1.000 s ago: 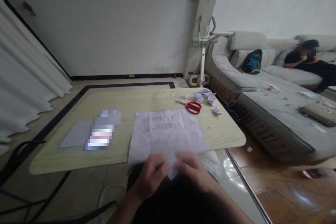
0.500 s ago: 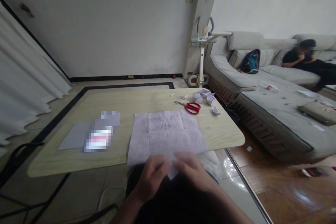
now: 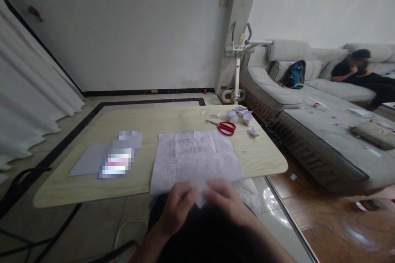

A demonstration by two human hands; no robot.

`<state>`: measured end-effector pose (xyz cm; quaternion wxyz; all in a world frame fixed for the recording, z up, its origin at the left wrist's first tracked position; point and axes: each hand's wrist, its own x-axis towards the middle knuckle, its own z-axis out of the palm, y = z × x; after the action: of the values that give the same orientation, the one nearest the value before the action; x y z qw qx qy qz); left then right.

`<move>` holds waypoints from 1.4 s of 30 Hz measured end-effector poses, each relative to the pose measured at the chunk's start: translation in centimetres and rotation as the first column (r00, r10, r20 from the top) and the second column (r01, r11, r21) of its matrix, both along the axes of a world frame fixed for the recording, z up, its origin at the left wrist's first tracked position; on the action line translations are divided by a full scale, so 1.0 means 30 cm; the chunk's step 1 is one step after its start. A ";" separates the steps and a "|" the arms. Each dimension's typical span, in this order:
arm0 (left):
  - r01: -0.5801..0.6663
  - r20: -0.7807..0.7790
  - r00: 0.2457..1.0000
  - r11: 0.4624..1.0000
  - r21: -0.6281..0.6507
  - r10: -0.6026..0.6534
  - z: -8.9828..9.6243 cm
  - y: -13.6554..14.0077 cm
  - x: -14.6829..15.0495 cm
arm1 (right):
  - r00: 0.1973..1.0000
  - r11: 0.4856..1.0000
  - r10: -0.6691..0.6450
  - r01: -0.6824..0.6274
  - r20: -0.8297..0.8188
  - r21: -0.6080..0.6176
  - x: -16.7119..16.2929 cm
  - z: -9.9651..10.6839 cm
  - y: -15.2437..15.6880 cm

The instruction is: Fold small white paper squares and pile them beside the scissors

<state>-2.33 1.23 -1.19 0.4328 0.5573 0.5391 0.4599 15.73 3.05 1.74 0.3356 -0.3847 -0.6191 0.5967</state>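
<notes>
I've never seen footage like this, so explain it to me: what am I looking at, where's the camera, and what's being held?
There's no machine here, just a person's bare hands. The camera is worn on the head, looking forward and down, so you see roughly what the wearer sees. The left hand and right hand meet at the near edge of a pale table, their fingers around a small piece of paper; blur hides its exact shape.

On the table lie a large printed sheet, red-handled scissors and, toward the far right, folded paper pieces. On the left, a pixelated bright item partly covers a white sheet. Another person sits on the sofa.
</notes>
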 end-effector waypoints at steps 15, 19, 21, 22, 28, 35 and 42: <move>-0.161 0.075 0.983 0.984 -0.080 0.167 -0.021 -0.013 0.012 | 0.987 0.983 -0.070 0.044 -0.142 -0.180 -0.003 -0.010 -0.011; -0.093 0.083 0.992 0.994 -0.057 0.098 -0.035 -0.011 0.016 | 0.980 0.970 -0.087 0.041 -0.182 -0.240 0.001 -0.004 -0.016; -0.084 0.105 0.990 0.995 -0.053 0.089 -0.037 -0.015 0.017 | 0.982 0.976 -0.069 0.031 -0.173 -0.214 -0.002 0.003 -0.010; -0.085 0.115 0.989 0.995 -0.059 0.091 -0.037 -0.019 0.016 | 0.985 0.981 -0.058 0.026 -0.163 -0.192 -0.004 0.007 -0.006; -0.106 0.136 0.983 0.989 -0.107 0.120 -0.029 -0.048 0.013 | 0.995 0.998 -0.006 -0.001 -0.104 -0.070 -0.019 0.016 0.007; -0.151 0.128 0.977 0.979 -0.137 0.168 -0.052 -0.046 0.027 | 0.990 0.993 -0.104 0.097 -0.096 -0.068 -0.008 -0.016 -0.014; -0.177 0.141 0.970 0.973 -0.149 0.198 -0.035 -0.038 0.036 | 0.980 0.980 -0.183 0.176 -0.073 -0.095 -0.003 -0.009 -0.019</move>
<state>-1.25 0.07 -2.24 0.4648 0.4356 0.5842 0.5030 15.63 2.48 1.46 0.3958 -0.4287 -0.5408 0.6059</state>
